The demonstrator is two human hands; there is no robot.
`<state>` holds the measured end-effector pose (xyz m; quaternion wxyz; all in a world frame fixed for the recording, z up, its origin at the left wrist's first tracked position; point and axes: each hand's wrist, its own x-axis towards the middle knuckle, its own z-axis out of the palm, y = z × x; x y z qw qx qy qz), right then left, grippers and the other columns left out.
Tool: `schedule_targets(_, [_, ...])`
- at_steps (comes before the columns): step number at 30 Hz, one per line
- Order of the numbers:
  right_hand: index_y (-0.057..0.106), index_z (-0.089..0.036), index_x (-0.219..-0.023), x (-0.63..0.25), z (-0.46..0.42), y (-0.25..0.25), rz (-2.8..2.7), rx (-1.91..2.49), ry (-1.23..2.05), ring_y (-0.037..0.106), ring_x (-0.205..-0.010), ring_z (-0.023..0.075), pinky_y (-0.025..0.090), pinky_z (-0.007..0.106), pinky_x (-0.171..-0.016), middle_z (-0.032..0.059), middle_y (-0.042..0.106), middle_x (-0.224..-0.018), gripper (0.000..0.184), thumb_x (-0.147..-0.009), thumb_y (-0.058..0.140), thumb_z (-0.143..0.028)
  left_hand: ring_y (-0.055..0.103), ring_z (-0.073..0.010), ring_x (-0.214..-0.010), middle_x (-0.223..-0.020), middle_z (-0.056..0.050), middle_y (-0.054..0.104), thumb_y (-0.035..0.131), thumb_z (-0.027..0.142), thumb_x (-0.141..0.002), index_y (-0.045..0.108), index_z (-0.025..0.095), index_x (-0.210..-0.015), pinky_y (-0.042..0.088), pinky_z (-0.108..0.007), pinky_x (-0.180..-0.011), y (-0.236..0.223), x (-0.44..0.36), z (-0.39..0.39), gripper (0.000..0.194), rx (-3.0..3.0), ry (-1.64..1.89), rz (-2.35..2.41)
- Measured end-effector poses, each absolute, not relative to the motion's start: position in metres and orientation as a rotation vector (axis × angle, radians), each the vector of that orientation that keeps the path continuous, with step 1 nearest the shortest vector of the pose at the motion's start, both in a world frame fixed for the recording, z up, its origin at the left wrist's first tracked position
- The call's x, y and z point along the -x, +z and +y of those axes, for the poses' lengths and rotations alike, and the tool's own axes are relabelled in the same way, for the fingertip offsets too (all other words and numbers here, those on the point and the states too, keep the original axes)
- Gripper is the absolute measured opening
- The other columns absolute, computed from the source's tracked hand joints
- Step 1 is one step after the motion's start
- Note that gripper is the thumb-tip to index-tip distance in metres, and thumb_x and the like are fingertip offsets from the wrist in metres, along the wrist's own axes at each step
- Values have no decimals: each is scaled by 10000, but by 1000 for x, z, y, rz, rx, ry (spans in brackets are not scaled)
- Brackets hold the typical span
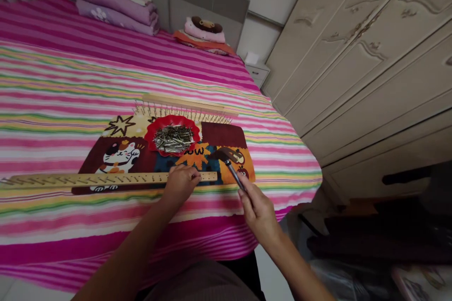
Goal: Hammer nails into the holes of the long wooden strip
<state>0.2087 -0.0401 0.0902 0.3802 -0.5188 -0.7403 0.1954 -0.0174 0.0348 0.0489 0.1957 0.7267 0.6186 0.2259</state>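
Observation:
My right hand (pixel 260 211) is wrapped round the handle of a hammer (pixel 233 169), whose dark head is up over the mat. My left hand (pixel 181 182) rests on a long wooden strip (pixel 123 179), thumb and finger pinched together near its right end; what they hold is too small to make out. Slanting nails (pixel 95 180) line the strip left of that hand, and small dark marks dot its right end. Just beyond, a red scalloped bowl (pixel 150 134) holds a heap of loose nails (pixel 173 138).
A patterned mat (pixel 222 134) with a cat picture lies under the strip and bowl on the striped bed (pixel 42 141). Behind the bowl are more wooden strips (pixel 183 102) with upright nails. Folded bedding (pixel 116 4) is at the back, a wardrobe (pixel 353 56) to the right.

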Motion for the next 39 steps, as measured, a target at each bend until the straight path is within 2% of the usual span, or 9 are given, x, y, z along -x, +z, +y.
schedule_targets(2, [583, -241, -1300, -219, -24, 81, -1711, 1415, 549, 639, -1060, 229, 529, 351, -882, 76, 685, -1140, 412, -899, 494, -268, 599, -198, -842, -770, -17, 716, 570, 267, -753, 681, 240, -681, 362, -344, -813, 50, 17, 35, 135, -2031, 626, 1738])
schedule_targets(4, [620, -236, -1239, -232, -2, 67, -1484, 1523, 657, 677, -789, 204, 554, 300, -670, 40, 716, -873, 405, -853, 535, -326, 599, -195, -841, -780, -16, 718, 564, 265, -760, 682, 238, -696, 366, -343, -813, 51, 17, 35, 137, -2039, 600, 1737])
schedule_targets(7, [614, -214, -1197, -251, 29, 41, -1075, 1585, 863, 507, -428, 128, 400, 228, -376, -40, 578, -569, 461, -764, 580, -366, 603, -207, -850, -794, -26, 717, 551, 244, -766, 685, 234, -714, 377, -354, -819, 56, 15, 34, 144, -2057, 522, 1738])
schedule_targets(9, [592, -209, -1157, -259, 42, 28, -833, 1560, 1018, 378, -336, 85, 280, 197, -306, -85, 488, -509, 478, -708, 589, -375, 607, -220, -883, -827, -36, 718, 534, 186, -751, 700, 235, -780, 386, -360, -826, 61, 16, 33, 176, -2084, 475, 1727])
schedule_targets(14, [565, -238, -1091, -265, 45, 14, -665, 1462, 1147, 333, -328, 43, 190, 146, -300, -109, 462, -551, 467, -649, 611, -381, 614, -218, -962, -1001, -39, 719, 506, 125, -711, 707, 255, -995, 428, -327, -843, 85, 38, 43, 372, -2120, 541, 1677])
schedule_targets(20, [553, -241, -1149, -262, 44, 11, -653, 1468, 1108, 295, -313, 38, 179, 152, -290, -114, 459, -544, 499, -669, 591, -373, 636, -294, -919, -957, -113, 727, 468, 255, -779, 726, 220, -881, 438, -391, -795, 100, 78, 91, 280, -2138, 334, 2202])
schedule_targets(30, [569, -231, -1182, -261, 45, 9, -671, 1494, 1068, 311, -321, 41, 171, 160, -314, -112, 463, -531, 545, -672, 617, -420, 652, -272, -867, -857, -108, 731, 572, 258, -682, 717, 219, -719, 412, -336, -731, 101, 70, 134, 154, -1982, -186, 2103])
schedule_targets(35, [561, -228, -1217, -260, 44, 9, -652, 1472, 1077, 299, -322, 39, 160, 165, -322, -109, 463, -534, 577, -675, 627, -415, 614, -184, -683, -680, -22, 682, 582, 319, -705, 687, 227, -709, 401, -266, -632, 101, 91, 129, 140, -1864, 207, 2003])
schedule_targets(39, [563, -229, -1216, -260, 43, 8, -660, 1445, 1081, 289, -325, 36, 159, 169, -329, -107, 461, -538, 563, -687, 630, -410, 549, -144, -565, -570, 30, 607, 675, 327, -572, 686, 210, -775, 405, -260, -588, 98, 106, 123, 234, -1552, 750, 1820])
